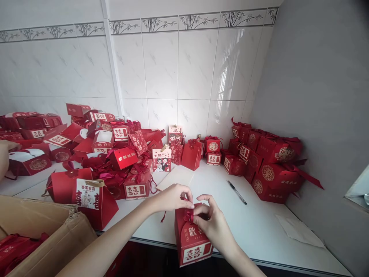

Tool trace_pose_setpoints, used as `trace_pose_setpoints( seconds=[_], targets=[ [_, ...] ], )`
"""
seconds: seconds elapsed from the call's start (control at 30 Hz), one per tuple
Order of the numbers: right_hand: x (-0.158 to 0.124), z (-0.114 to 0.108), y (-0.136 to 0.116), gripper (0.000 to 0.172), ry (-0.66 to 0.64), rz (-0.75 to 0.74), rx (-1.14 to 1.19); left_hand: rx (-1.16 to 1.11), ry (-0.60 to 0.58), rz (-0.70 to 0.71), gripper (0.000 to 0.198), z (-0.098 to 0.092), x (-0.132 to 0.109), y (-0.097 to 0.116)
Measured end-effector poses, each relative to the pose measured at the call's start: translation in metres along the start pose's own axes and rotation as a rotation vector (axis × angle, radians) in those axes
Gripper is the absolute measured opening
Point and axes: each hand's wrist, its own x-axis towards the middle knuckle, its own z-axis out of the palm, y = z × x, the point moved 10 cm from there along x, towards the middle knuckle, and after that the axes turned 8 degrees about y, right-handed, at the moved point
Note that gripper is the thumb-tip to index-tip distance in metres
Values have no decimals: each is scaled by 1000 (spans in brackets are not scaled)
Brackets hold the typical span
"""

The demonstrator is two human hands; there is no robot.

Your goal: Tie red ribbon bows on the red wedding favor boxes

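So you've got your left hand (pixel 172 198) and right hand (pixel 215 225) both on the red ribbon (pixel 188 216), fingertips of each pinched in close on it, right at the top of the red gift box (pixel 193 237). That box is right in front of you at the near edge of the white table (pixel 215 188), with a pen (pixel 236 192) lying beyond it and stacked red boxes (pixel 273 169) over to your right by the grey wall (pixel 317 96).

Red box (pixel 192 241) with pale lettering (pixel 192 232) — crimson ribbon (pixel 188 216) — grey-veined white tiles (pixel 161 69), dark bamboo-patterned border (pixel 198 22).
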Motion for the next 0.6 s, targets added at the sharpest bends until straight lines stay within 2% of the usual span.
trace_pose_setpoints(
  seconds=[0.13,0.23,0.3,0.4,0.6],
  targets=[
    [2,-4,3,29,53,-15,27,39,73,-16,17,4,-13,-9],
    [4,-7,2,25,99,-38,17,62,185,51,13,2,-26,-2],
    [4,-8,1,21,122,-51,5,69,246,88,17,1,-35,4],
    [4,-8,-3,14,147,-87,-29,69,273,124,19,7,-46,12],
    [4,-11,-7,7,170,-120,-99,30,441,18,12,11,-51,3]
  ],
)
